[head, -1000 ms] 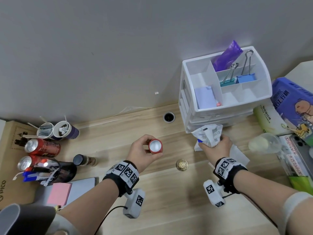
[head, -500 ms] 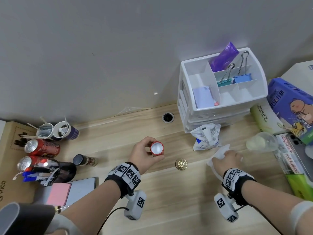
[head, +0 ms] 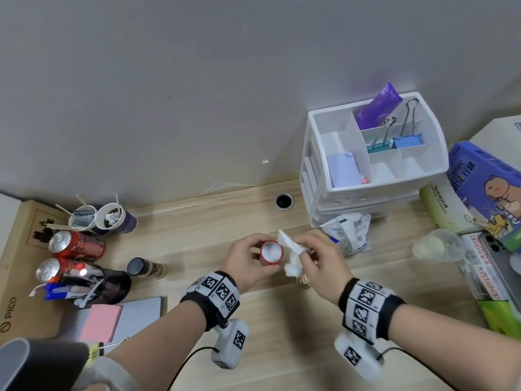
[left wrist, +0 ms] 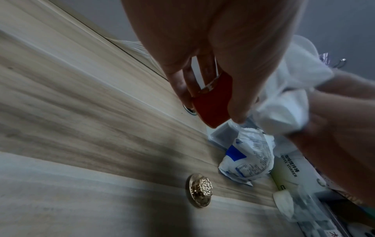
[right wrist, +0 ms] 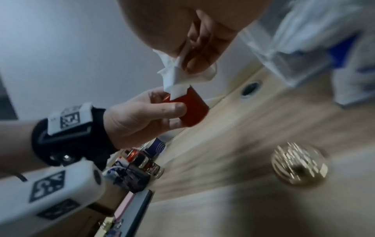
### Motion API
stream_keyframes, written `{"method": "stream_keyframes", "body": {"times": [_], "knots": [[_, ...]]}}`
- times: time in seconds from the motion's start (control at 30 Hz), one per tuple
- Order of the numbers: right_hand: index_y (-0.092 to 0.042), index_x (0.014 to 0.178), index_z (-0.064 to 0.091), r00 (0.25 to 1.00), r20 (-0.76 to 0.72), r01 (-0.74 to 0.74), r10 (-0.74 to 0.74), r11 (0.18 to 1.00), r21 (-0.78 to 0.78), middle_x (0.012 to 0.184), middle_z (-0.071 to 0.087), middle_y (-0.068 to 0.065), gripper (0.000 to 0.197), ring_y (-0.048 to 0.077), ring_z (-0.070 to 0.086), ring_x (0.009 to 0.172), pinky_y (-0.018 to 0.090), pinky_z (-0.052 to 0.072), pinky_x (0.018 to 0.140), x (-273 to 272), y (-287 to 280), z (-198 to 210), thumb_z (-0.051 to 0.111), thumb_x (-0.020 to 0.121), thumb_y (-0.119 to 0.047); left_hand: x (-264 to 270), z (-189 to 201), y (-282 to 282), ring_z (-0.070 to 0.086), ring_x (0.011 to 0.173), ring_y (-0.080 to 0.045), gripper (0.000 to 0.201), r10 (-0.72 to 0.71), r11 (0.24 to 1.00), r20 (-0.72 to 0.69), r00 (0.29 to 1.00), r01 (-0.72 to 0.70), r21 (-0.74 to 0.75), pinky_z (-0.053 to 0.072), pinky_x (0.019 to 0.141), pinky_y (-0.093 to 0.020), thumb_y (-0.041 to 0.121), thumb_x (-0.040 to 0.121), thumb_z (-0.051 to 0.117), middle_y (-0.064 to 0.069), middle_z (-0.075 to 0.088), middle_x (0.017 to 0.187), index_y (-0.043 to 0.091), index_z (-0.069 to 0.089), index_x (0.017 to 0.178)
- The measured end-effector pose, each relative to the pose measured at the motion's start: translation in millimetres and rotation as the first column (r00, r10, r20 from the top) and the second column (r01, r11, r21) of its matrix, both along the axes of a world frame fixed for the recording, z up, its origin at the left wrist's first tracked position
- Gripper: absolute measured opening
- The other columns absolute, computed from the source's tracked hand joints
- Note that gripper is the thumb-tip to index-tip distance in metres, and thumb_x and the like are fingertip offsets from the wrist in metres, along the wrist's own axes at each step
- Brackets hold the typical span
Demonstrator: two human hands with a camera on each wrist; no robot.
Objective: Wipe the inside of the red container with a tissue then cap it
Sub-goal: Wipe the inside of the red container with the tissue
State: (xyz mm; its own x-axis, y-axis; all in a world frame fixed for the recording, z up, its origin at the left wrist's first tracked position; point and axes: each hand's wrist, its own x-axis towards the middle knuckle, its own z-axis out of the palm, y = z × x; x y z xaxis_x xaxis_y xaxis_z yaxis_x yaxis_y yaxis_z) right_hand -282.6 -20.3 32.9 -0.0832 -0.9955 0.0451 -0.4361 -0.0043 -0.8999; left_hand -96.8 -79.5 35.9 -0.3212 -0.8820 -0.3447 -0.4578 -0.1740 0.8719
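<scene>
My left hand (head: 248, 258) grips a small red container (head: 271, 253) above the desk, its open white inside facing up. The same red container (left wrist: 213, 102) shows between thumb and fingers in the left wrist view. My right hand (head: 313, 258) pinches a crumpled white tissue (head: 290, 251) right beside the container's rim, touching its right edge. In the right wrist view the tissue (right wrist: 182, 75) hangs from my fingers onto the top of the red container (right wrist: 190, 109). The gold cap (left wrist: 199, 190) lies on the desk below, partly hidden under my right hand in the head view (head: 303, 278).
A tissue packet (head: 351, 235) lies by a white drawer organiser (head: 375, 170). Cans (head: 76, 246), paper cups (head: 110, 218), a dark bottle (head: 143, 268) and a pen holder stand at the left. Boxes and a clear plastic cup (head: 437, 245) crowd the right edge.
My right hand put the tissue packet down, picked up a tissue from the desk and carried it left to the container's rim. The left hand kept holding the container.
</scene>
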Motion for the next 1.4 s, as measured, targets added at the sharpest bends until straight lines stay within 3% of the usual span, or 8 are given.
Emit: {"method": "stream_keyframes", "body": {"times": [0.27, 0.43, 0.67, 0.83, 0.97, 1.1, 1.27, 1.4], "knots": [[-0.015, 0.095, 0.077, 0.995, 0.038, -0.097, 0.093, 0.987, 0.129, 0.089, 0.055, -0.010, 0.024, 0.001, 0.055, 0.078, 0.008, 0.039, 0.070, 24.5, -22.4, 3.9, 0.061, 0.088, 0.000, 5.9, 6.4, -2.7, 0.066, 0.084, -0.011, 0.045, 0.028, 0.999, -0.041, 0.999, -0.026, 0.034, 0.060, 0.082, -0.033, 0.007, 0.062, 0.090, -0.004, 0.074, 0.104, 0.018, 0.072, 0.103], [-0.006, 0.085, 0.075, 0.975, 0.132, -0.204, 0.178, 0.951, 0.230, 0.088, 0.053, -0.008, 0.021, 0.002, 0.053, 0.074, 0.013, 0.044, 0.070, 31.0, -10.9, 9.2, 0.057, 0.085, 0.006, 9.5, 8.3, -3.4, 0.064, 0.080, 0.004, 0.044, 0.039, 0.998, -0.072, 0.997, -0.036, 0.050, 0.057, 0.075, -0.017, -0.002, 0.061, 0.088, -0.006, 0.072, 0.100, 0.012, 0.071, 0.099], [-0.016, 0.081, 0.076, 0.993, 0.122, -0.025, 0.002, 0.982, 0.187, 0.092, 0.055, -0.005, 0.022, 0.002, 0.056, 0.075, 0.012, 0.045, 0.064, 19.6, -37.5, 21.9, 0.062, 0.082, 0.000, 5.9, 8.5, -8.7, 0.067, 0.081, -0.008, 0.041, 0.003, 0.998, -0.078, 0.997, 0.002, 0.070, 0.059, 0.082, -0.027, 0.004, 0.067, 0.086, -0.003, 0.074, 0.097, 0.017, 0.074, 0.105], [-0.016, 0.088, 0.076, 0.962, -0.095, -0.242, 0.254, 0.962, 0.128, 0.093, 0.053, -0.008, 0.014, 0.006, 0.056, 0.080, 0.017, 0.045, 0.072, 27.8, -45.2, 21.5, 0.065, 0.089, -0.024, 2.9, 9.3, -12.2, 0.064, 0.071, -0.010, 0.032, -0.025, 0.994, -0.041, 0.999, 0.029, 0.101, 0.058, 0.074, -0.026, 0.003, 0.066, 0.087, -0.009, 0.074, 0.087, 0.013, 0.074, 0.094], [-0.010, 0.086, 0.077, 0.870, -0.188, -0.443, 0.457, 0.890, 0.112, 0.098, 0.057, 0.000, 0.015, 0.011, 0.054, 0.081, 0.018, 0.042, 0.074, 39.8, -46.6, 24.2, 0.062, 0.087, -0.010, 3.5, 7.8, -16.1, 0.050, 0.059, -0.007, 0.035, -0.031, 0.992, -0.037, 0.999, 0.036, 0.124, 0.044, 0.055, -0.019, -0.015, 0.069, 0.072, 0.005, 0.057, 0.062, 0.019, 0.062, 0.064], [-0.010, 0.083, 0.077, 0.801, -0.221, -0.541, 0.556, 0.831, 0.130, 0.100, 0.057, -0.002, 0.015, 0.014, 0.060, 0.086, 0.019, 0.047, 0.079, 33.9, -43.5, 23.3, 0.062, 0.082, -0.009, 6.0, 10.6, -14.4, 0.058, 0.061, 0.000, 0.033, -0.069, 0.992, -0.042, 0.997, 0.073, 0.102, 0.050, 0.061, -0.018, -0.002, 0.071, 0.077, 0.008, 0.068, 0.076, 0.028, 0.070, 0.081], [-0.012, 0.079, 0.073, 0.851, -0.221, -0.458, 0.477, 0.879, 0.134, 0.096, 0.057, -0.005, 0.008, 0.011, 0.060, 0.085, 0.020, 0.048, 0.077, 12.1, -37.6, 21.9, 0.066, 0.082, -0.014, 9.6, 12.2, -14.9, 0.072, 0.084, -0.014, 0.045, 0.043, 0.988, -0.105, 0.994, -0.027, 0.151, 0.061, 0.083, -0.025, -0.001, 0.063, 0.089, 0.002, 0.073, 0.097, 0.026, 0.073, 0.094], [-0.012, 0.077, 0.075, 0.960, -0.119, -0.245, 0.255, 0.965, 0.094, 0.085, 0.057, -0.008, 0.008, 0.003, 0.056, 0.070, 0.011, 0.043, 0.067, 5.9, -41.1, 17.0, 0.068, 0.082, -0.012, 10.6, 12.8, -16.5, 0.073, 0.088, -0.016, 0.045, 0.050, 0.985, -0.107, 0.993, -0.031, 0.170, 0.061, 0.084, -0.024, -0.003, 0.065, 0.088, 0.002, 0.073, 0.099, 0.025, 0.072, 0.097]]}}
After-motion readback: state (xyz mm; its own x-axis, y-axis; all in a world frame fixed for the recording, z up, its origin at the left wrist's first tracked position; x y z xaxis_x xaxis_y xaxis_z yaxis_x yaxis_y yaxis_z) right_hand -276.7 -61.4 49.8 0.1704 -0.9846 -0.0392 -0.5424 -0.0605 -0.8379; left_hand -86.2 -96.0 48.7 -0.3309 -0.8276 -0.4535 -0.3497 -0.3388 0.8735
